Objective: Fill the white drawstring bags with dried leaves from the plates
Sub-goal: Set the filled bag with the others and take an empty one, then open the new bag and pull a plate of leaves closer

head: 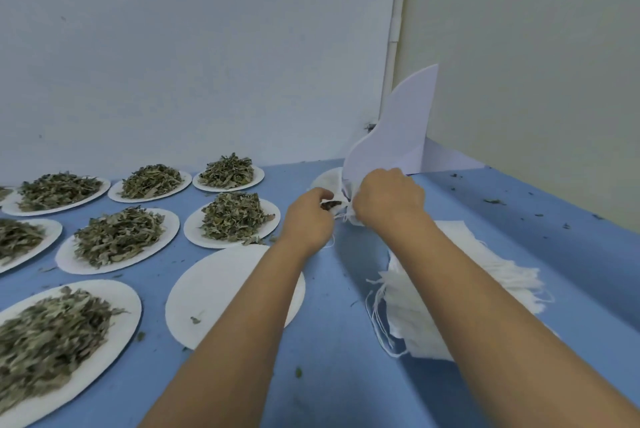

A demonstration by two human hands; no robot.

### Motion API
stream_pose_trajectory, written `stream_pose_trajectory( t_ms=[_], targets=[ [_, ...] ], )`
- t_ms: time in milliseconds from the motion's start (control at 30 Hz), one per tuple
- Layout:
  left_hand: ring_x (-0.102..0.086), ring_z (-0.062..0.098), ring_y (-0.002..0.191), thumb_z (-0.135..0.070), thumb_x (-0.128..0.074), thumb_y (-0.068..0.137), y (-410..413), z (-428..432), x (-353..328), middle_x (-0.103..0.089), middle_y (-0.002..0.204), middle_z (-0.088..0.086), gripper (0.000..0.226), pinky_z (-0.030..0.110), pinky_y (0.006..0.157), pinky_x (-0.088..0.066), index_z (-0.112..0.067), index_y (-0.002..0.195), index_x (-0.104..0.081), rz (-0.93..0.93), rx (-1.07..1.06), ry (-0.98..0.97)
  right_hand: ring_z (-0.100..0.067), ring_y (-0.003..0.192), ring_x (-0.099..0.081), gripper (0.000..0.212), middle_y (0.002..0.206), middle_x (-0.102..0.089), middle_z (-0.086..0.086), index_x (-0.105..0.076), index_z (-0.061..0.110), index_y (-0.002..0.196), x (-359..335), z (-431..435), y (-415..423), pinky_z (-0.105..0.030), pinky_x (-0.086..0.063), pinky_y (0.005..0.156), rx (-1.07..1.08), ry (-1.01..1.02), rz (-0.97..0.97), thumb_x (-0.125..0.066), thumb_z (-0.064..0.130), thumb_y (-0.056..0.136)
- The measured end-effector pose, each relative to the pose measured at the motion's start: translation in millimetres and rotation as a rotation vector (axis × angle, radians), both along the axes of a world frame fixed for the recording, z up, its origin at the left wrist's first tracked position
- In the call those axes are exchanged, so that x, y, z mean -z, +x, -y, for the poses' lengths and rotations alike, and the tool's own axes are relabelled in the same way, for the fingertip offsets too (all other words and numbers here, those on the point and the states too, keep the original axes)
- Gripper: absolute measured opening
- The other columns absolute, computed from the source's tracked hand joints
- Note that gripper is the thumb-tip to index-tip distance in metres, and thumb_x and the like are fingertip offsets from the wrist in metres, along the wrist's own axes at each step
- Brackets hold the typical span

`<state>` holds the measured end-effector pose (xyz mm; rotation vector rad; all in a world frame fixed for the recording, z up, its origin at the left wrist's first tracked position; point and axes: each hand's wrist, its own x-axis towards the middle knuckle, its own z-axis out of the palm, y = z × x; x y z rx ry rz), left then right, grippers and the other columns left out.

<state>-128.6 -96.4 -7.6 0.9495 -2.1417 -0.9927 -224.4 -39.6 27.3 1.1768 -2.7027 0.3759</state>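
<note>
Pinches the mouth of a small white drawstring bag (343,212) with the left hand (308,216), fingers curled on the cloth edge. Clasps in the right hand (388,199), fingers closed, the lower end of a bent white plate (394,137), raised on edge above the bag, with the bag's other side bunched beneath the fist. Places the bag between both hands, over the far part of the blue table (346,375), near the wall (207,47); cannot tell whether resting or lifted. Shows dark dried leaves (330,205) at the bag's mouth. Records a stack of flat bags (450,292) just right of the right forearm, strings trailing off its near end. Records one bare plate (221,292) partly under the left forearm. Records several heaped plates (117,240) in rows to the left. Notes leaf crumbs (493,201) scattered on the table at right.
</note>
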Motion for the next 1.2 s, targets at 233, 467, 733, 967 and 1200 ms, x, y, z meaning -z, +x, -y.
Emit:
stream_pose_trajectory(
  t_ms=[233,467,733,967,1200],
  targets=[
    [-0.057,0.010,0.094,0.013,-0.038,0.080,15,-39,3,-0.062,0.125,0.004,0.046,0.002,0.056,-0.036,-0.009,0.110,-0.066,-0.114,-0.016,-0.010,-0.033,0.118,-0.051,0.034,0.129,-0.052,-0.014,-0.054,0.006,0.122,20,-53,13,-0.040,-0.045,0.097,0.063,0.269,0.134,-0.046,0.005,0.089],
    [-0.046,-0.005,0.062,0.009,-0.035,0.082,29,-55,9,-0.064,0.122,0.003,0.045,0.001,0.050,-0.036,-0.013,0.103,-0.068,-0.168,-0.032,-0.001,-0.024,0.106,-0.059,0.018,0.112,-0.060,-0.006,-0.054,0.016,0.098,36,-68,25,-0.026,-0.036,0.070,0.094,0.101,0.007,-0.054,0.003,0.086],
    [-0.053,-0.002,0.070,0.006,-0.037,0.088,39,-55,12,-0.065,0.117,0.002,0.039,0.001,0.048,-0.038,-0.015,0.099,-0.068,-0.167,-0.073,0.028,-0.027,0.071,-0.044,0.014,0.083,-0.057,-0.008,-0.054,0.013,0.084,34,-77,22,-0.027,-0.028,0.058,0.086,-0.218,-0.054,-0.045,0.004,0.089],
    [-0.063,0.015,0.093,-0.017,-0.050,0.097,59,-56,1,-0.064,0.102,-0.001,0.017,0.035,0.081,-0.053,-0.015,0.108,-0.063,-0.481,-0.061,0.436,-0.005,0.070,-0.053,0.011,0.072,-0.058,0.016,-0.059,0.023,0.086,-6,-66,55,-0.020,-0.036,0.059,-0.244,-0.946,0.423,-0.053,0.023,0.094],
    [-0.068,0.011,0.092,-0.034,-0.058,0.092,107,-43,-2,-0.072,0.100,-0.003,0.016,0.026,0.066,-0.056,-0.024,0.100,-0.067,-0.693,-0.041,0.695,-0.021,0.093,-0.062,0.018,0.103,-0.069,-0.007,-0.068,0.006,0.103,-10,-40,83,-0.032,-0.050,0.086,-0.318,-1.044,1.229,-0.055,0.013,0.093]
  ],
)
